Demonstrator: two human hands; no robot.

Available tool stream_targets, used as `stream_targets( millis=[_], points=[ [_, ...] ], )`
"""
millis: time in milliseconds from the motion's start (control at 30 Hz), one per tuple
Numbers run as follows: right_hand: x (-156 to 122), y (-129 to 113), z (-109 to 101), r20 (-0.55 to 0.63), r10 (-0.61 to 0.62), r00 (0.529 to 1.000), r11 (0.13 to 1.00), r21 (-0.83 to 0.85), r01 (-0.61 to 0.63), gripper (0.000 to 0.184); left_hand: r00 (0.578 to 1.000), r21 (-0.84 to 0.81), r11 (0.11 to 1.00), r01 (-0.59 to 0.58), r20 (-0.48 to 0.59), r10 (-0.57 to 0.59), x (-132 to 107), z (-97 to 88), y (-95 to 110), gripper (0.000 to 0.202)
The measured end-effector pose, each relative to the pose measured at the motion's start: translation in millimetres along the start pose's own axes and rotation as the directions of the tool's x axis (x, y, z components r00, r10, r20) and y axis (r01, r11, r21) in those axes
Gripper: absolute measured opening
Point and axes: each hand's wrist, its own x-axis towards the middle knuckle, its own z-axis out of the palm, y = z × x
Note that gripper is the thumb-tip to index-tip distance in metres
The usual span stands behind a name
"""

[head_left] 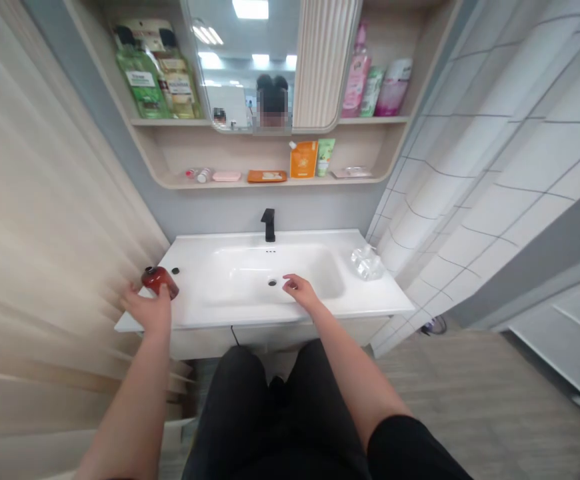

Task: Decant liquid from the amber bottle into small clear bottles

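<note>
**Q: What do the hands reach in this view?**

A: At left centre, the left hand (147,310) overlaps the lower edge of a dark red bottle (160,281), which sits tilted on the left deck of a white ceramic washbasin (250,273). The fingers are spread and partly open. Whether they have hold of the bottle or merely touch it cannot be determined from this view.

**Q: And the other hand?**

A: The right hand (301,291) hangs empty over the basin bowl, its fingers loosely curled and half open, near the drain (272,283).

**Q: What surrounds them?**

A: A black faucet (269,225) rises at the back of the basin, and crumpled clear plastic wrap (367,263) lies on the right deck. Above, at upper centre, a shelf (270,181) holds an orange pouch (303,160) among other toiletries.

**Q: How is such a bottle best handled?**

A: Its rounded, glossy body is likely to slip or roll on smooth ceramic. Fingers wrapped around the widest part, with the thumb opposite, would probably hold it more securely than fingertips at its lower edge.
</note>
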Motion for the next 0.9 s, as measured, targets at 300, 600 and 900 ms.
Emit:
stream_targets(
  millis=[300, 600, 900],
  points=[
    [2.1, -2.3, 5.3, -0.062, 0.064, 0.996, 0.982, -0.174, -0.074, 0.024, 0.582, -0.202, 0.832, -0.517, 0.630, 0.514, -84.3, 73.8, 80.7, 0.027],
    [-18.7, 3.5, -94.6, -0.745, -0.046, 0.665, 0.904, -0.315, -0.290, 0.034, 0.483, -0.083, 0.807, -0.585, 0.763, 0.429, -94.4, 88.3, 85.1, 0.039],
    [-40.2, 58.3, -237.0, -0.836, 0.152, 0.527, 0.793, -0.215, -0.570, 0.102, 0.481, -0.065, 0.824, -0.563, 0.785, 0.391, -93.0, 95.3, 88.4, 0.034]
  ],
)
